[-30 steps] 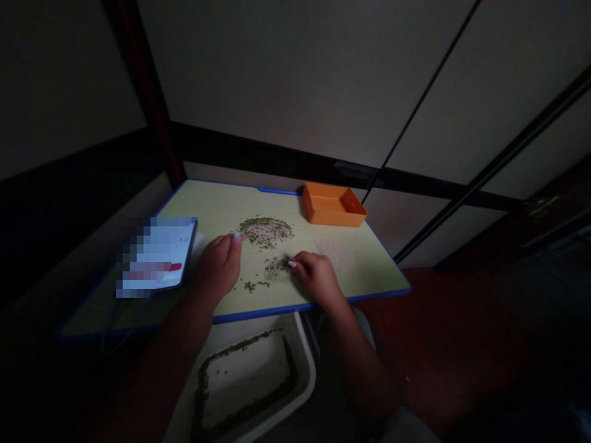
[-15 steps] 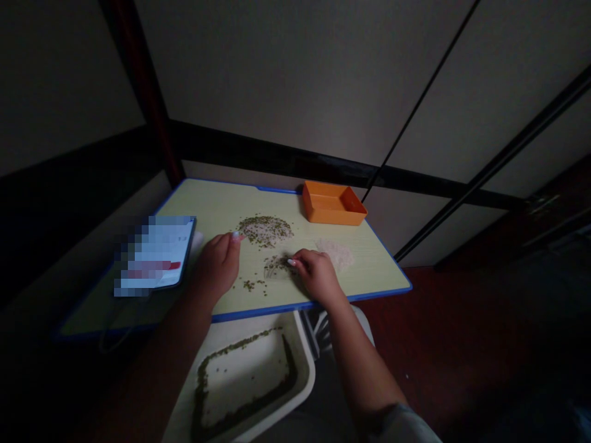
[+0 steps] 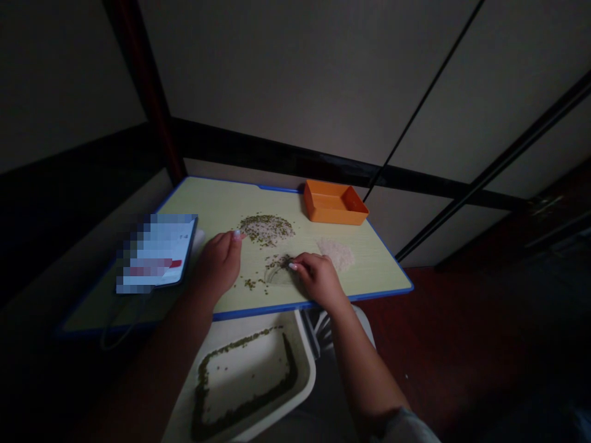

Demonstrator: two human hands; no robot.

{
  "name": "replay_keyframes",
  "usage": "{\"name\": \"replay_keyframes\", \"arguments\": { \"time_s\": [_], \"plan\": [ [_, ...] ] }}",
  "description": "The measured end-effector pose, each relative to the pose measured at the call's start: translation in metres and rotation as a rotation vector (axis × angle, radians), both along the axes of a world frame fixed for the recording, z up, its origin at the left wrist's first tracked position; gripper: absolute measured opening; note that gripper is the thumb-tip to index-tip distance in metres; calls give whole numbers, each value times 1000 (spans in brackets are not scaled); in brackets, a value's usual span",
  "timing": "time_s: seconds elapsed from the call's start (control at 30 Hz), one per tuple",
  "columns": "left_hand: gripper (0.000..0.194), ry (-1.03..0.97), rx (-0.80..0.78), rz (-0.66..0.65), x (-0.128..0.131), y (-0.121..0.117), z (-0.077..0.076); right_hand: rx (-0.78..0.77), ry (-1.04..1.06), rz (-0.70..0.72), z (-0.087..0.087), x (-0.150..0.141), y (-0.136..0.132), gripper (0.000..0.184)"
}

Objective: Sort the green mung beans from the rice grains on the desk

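Note:
My left hand [image 3: 220, 263] is closed, thumb and fingertips together, at the near left side of a mixed pile of small green beans and white grains [image 3: 266, 229]. What it holds, if anything, is too small to make out. My right hand [image 3: 319, 278] pinches at the tabletop, its fingertips touching a smaller scatter of green beans [image 3: 282, 261]. Whether a bean sits in the pinch cannot be seen. A few more loose green beans [image 3: 250, 283] lie between the hands. Right of my right hand is a heap of white, rice-like grains [image 3: 337, 253].
An orange open box [image 3: 336, 212] stands at the table's back right. A lit phone or tablet [image 3: 159, 252] with a cable leans at the left. Below the blue table edge [image 3: 258, 312], a white tub [image 3: 305, 372] holds green beans along its inner sides.
My right fingertips have shifted very slightly, and the small bean scatter before them is thinner at its near side. My left hand has stayed in place.

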State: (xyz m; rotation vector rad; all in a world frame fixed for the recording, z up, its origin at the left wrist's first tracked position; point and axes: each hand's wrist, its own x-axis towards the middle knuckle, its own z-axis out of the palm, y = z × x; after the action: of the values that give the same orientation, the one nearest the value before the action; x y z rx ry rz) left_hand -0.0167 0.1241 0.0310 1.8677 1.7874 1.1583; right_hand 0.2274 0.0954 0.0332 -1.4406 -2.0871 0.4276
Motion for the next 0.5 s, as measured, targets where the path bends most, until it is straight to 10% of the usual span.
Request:
{"name": "replay_keyframes", "arguments": {
  "time_s": [0.5],
  "plan": [
    [55,9,24,1,-2,3,-5,1,-55,-96,1,-5,-6,11]
  ]
}}
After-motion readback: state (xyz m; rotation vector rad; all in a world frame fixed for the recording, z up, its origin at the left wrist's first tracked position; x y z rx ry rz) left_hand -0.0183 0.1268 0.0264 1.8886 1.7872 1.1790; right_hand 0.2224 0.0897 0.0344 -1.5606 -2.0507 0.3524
